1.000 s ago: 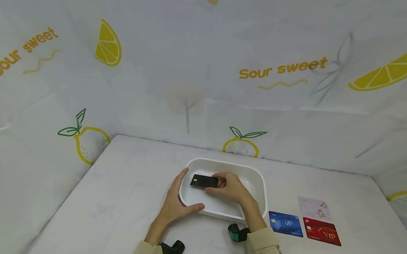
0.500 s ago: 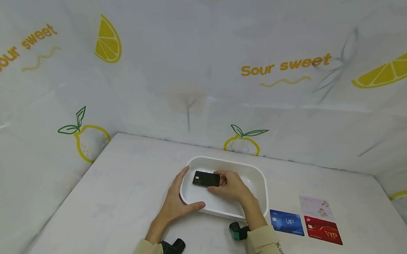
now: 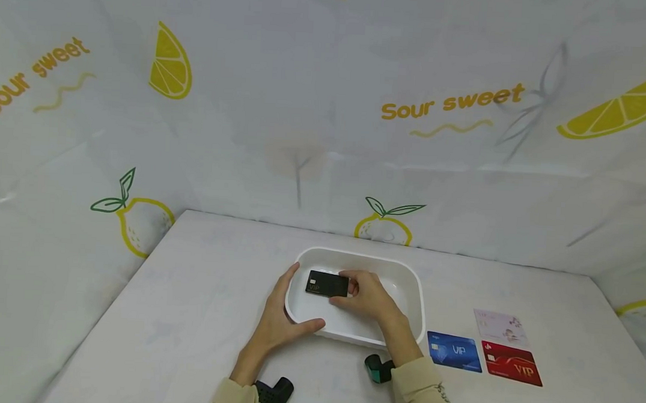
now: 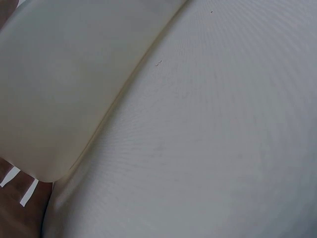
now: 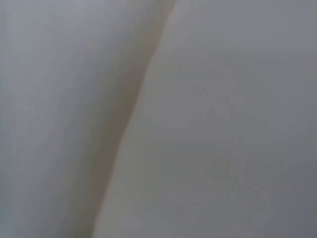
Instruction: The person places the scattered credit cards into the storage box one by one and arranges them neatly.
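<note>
In the head view a black VIP card with a gold chip is in the white tray. My right hand pinches the card's right end between thumb and fingers. Whether the card touches the tray floor, I cannot tell. Around the tray's left end lies my left hand, its thumb at the front rim and its fingers along the left side. The left wrist view shows the tray's outer wall above part of the left hand. Only blurred pale surfaces fill the right wrist view.
Right of the tray lie a blue VIP card, a red VIP card and a pale pink card, flat on the white table. A lemon-printed sheet stands behind the table.
The black card has tipped slightly since a second ago, and more of its face shows. Both hands have kept their places at the tray, and the other cards have not moved.
</note>
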Action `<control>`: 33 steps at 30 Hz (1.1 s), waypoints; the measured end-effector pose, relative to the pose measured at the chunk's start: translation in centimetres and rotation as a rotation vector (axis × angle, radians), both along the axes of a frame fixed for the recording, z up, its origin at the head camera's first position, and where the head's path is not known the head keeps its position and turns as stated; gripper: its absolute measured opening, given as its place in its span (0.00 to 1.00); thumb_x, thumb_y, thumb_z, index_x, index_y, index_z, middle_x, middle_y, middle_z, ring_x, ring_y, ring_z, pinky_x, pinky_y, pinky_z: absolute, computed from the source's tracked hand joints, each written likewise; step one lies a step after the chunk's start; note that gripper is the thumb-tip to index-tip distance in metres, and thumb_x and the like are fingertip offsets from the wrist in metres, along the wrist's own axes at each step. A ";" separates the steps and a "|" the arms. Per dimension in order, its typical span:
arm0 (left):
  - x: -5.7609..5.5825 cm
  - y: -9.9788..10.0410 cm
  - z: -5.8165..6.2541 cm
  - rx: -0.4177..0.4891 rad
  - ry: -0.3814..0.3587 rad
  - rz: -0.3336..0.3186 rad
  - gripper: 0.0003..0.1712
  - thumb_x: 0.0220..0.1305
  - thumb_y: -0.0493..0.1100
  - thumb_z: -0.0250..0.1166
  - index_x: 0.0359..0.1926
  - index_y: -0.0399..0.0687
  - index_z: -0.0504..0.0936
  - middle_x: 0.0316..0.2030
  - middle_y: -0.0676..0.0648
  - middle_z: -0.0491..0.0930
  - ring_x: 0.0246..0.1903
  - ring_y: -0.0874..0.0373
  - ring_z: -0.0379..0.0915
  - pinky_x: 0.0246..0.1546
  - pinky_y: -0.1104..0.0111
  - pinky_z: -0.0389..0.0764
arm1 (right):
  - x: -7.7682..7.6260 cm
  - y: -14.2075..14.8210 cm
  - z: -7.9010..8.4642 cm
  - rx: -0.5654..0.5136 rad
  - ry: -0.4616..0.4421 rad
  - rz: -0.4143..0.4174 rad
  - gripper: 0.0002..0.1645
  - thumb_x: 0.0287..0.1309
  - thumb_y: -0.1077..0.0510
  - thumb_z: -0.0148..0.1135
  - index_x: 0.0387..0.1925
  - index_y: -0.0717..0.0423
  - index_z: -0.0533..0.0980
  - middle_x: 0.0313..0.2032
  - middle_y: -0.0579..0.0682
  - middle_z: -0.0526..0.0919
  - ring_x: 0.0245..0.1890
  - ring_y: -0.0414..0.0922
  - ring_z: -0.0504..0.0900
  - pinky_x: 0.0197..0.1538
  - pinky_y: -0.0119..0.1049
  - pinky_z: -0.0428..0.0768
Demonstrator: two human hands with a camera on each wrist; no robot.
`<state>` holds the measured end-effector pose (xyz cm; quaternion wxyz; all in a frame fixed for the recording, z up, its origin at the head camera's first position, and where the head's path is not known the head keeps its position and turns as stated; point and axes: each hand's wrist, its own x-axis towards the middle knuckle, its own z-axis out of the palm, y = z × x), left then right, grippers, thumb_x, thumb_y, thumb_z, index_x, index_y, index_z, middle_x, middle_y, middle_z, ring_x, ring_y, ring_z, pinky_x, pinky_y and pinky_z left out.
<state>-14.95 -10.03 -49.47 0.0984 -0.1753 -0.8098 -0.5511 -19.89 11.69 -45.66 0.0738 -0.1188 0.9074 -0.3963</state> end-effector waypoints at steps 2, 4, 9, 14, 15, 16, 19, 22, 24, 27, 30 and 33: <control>0.0 0.0 0.0 -0.001 0.002 -0.001 0.67 0.43 0.57 0.81 0.80 0.45 0.55 0.75 0.34 0.64 0.69 0.39 0.68 0.65 0.48 0.74 | 0.0 0.0 0.0 0.008 -0.001 -0.006 0.35 0.47 0.60 0.81 0.57 0.68 0.80 0.23 0.49 0.74 0.25 0.39 0.68 0.30 0.27 0.67; 0.0 0.0 0.0 -0.001 0.003 0.000 0.67 0.43 0.57 0.81 0.80 0.45 0.55 0.75 0.35 0.64 0.69 0.39 0.68 0.65 0.47 0.74 | 0.0 0.0 0.0 0.015 -0.003 -0.008 0.34 0.48 0.60 0.81 0.57 0.68 0.80 0.24 0.49 0.74 0.25 0.39 0.68 0.30 0.27 0.68; 0.0 0.0 0.0 -0.009 0.007 0.002 0.67 0.44 0.58 0.80 0.80 0.45 0.55 0.75 0.35 0.64 0.69 0.39 0.68 0.65 0.46 0.74 | -0.1 0.0 0.0 0.023 -0.005 -0.009 0.33 0.49 0.61 0.80 0.57 0.68 0.80 0.24 0.48 0.73 0.26 0.39 0.68 0.30 0.27 0.68; -0.1 0.0 -0.1 -0.003 0.004 0.001 0.67 0.43 0.56 0.81 0.80 0.45 0.55 0.74 0.34 0.64 0.68 0.39 0.69 0.64 0.48 0.75 | -0.2 -0.1 -0.2 0.031 0.000 -0.010 0.33 0.49 0.60 0.80 0.58 0.67 0.80 0.24 0.47 0.73 0.26 0.39 0.69 0.30 0.27 0.68; -0.1 0.0 -0.1 -0.002 0.004 0.000 0.67 0.43 0.56 0.81 0.80 0.44 0.55 0.74 0.34 0.64 0.68 0.39 0.69 0.63 0.48 0.75 | -0.2 -0.1 -0.2 0.032 0.001 -0.011 0.33 0.49 0.60 0.80 0.58 0.67 0.80 0.24 0.47 0.72 0.26 0.39 0.69 0.30 0.27 0.68; -0.1 0.0 0.0 0.001 0.003 -0.001 0.67 0.43 0.56 0.81 0.80 0.44 0.55 0.74 0.34 0.64 0.68 0.39 0.69 0.64 0.48 0.75 | -0.2 -0.1 -0.2 0.034 -0.001 -0.013 0.33 0.49 0.60 0.80 0.58 0.66 0.80 0.24 0.47 0.72 0.26 0.39 0.69 0.31 0.27 0.68; 0.0 0.0 0.0 0.005 0.002 -0.002 0.67 0.43 0.56 0.81 0.79 0.43 0.55 0.74 0.34 0.64 0.68 0.38 0.69 0.64 0.48 0.75 | -0.2 -0.1 -0.1 0.035 0.000 -0.011 0.34 0.50 0.59 0.80 0.58 0.66 0.80 0.24 0.47 0.72 0.27 0.39 0.69 0.31 0.27 0.68; 0.0 0.0 0.1 0.006 -0.001 -0.004 0.67 0.43 0.56 0.81 0.79 0.43 0.55 0.74 0.34 0.64 0.69 0.38 0.69 0.64 0.47 0.75 | -0.1 -0.1 0.0 0.033 0.006 -0.009 0.34 0.50 0.59 0.80 0.58 0.66 0.80 0.25 0.47 0.73 0.26 0.38 0.69 0.31 0.27 0.68; 0.0 0.0 0.1 0.005 -0.007 -0.004 0.67 0.43 0.56 0.81 0.80 0.44 0.55 0.75 0.34 0.63 0.69 0.39 0.69 0.64 0.48 0.75 | 0.0 -0.1 0.1 0.029 0.009 -0.004 0.34 0.50 0.59 0.80 0.58 0.66 0.79 0.25 0.47 0.73 0.26 0.38 0.69 0.31 0.27 0.69; 0.0 0.0 0.1 0.007 -0.015 -0.001 0.67 0.43 0.56 0.81 0.80 0.44 0.55 0.75 0.34 0.63 0.69 0.39 0.69 0.64 0.50 0.75 | 0.1 0.1 0.2 0.020 0.021 0.009 0.34 0.50 0.58 0.80 0.58 0.67 0.80 0.25 0.48 0.74 0.26 0.38 0.69 0.31 0.27 0.69; 0.0 0.0 0.1 0.008 -0.020 0.005 0.67 0.43 0.56 0.81 0.80 0.44 0.55 0.75 0.34 0.63 0.69 0.39 0.68 0.65 0.49 0.75 | 0.2 0.3 0.3 0.007 0.033 0.017 0.34 0.50 0.57 0.80 0.58 0.66 0.80 0.25 0.49 0.75 0.26 0.38 0.69 0.31 0.27 0.69; 0.0 0.0 0.1 0.005 -0.020 0.003 0.68 0.43 0.56 0.81 0.80 0.44 0.54 0.75 0.34 0.63 0.69 0.39 0.68 0.65 0.48 0.74 | 0.2 0.6 0.3 -0.005 0.039 0.012 0.34 0.50 0.57 0.80 0.58 0.66 0.80 0.25 0.50 0.75 0.26 0.38 0.69 0.32 0.27 0.69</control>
